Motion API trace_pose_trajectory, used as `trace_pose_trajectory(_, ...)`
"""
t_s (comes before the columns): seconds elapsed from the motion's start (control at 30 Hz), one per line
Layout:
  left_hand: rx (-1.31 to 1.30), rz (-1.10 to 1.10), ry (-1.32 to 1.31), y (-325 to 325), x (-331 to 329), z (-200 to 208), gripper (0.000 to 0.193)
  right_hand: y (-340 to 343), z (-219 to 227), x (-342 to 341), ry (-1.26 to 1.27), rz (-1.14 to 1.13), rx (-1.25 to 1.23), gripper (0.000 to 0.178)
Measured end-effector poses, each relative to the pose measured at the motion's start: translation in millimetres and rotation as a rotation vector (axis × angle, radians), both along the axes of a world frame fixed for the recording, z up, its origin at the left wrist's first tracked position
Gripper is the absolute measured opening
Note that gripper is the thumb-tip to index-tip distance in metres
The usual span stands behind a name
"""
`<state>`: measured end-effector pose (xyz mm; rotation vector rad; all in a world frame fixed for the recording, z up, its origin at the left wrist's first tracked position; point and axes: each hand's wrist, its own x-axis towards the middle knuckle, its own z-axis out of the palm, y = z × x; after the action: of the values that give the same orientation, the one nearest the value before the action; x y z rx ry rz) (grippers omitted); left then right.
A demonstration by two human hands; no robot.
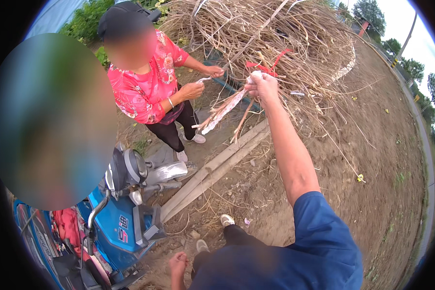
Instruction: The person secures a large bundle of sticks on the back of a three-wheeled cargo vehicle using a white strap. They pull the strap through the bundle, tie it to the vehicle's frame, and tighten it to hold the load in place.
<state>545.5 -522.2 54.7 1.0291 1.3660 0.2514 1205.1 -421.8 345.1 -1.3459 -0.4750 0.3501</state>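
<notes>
My right arm reaches out to the edge of a large heap of dry sticks [275,36]. There my right hand [263,88] is closed round a crumpled white strip [226,112], which hangs down to the left beside some stick ends. Red strips [262,69] lie on the sticks just beyond my fingers. Low by my body, my left hand [179,264] is loosely curled with nothing visible in it. Across from me a co-worker [142,94] in a pink flowered top grips a strap running over the heap with one hand and a small white end with the other.
A blue three-wheeled vehicle [112,220] with a handlebar and headlamp stands at the lower left, with red cloth in it. Long wooden beams [217,166] lie on the dirt between it and the heap. Bare soil [367,140] stretches right toward a road.
</notes>
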Motion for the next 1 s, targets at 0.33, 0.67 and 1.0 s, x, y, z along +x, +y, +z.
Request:
trace_pose_trajectory(0.33, -0.055, 0.004, 0.057, -28.1, 10.7, -18.8, 0.017, 30.3, -5.7, 14.0, -0.023, 0.113, -0.053, 0.021)
trace_pose_trajectory(0.67, -0.08, 0.031, 0.069, -35.9, 9.2, -25.1, 0.016, 41.8, 2.4, 5.9, -0.075, 0.131, -0.028, 0.029)
trace_pose_trajectory(1.0, -0.143, -0.031, 0.135, -27.0, -18.0, -52.7, 0.015, -51.4, -111.5, -19.1, 0.168, -0.063, -0.163, 0.018)
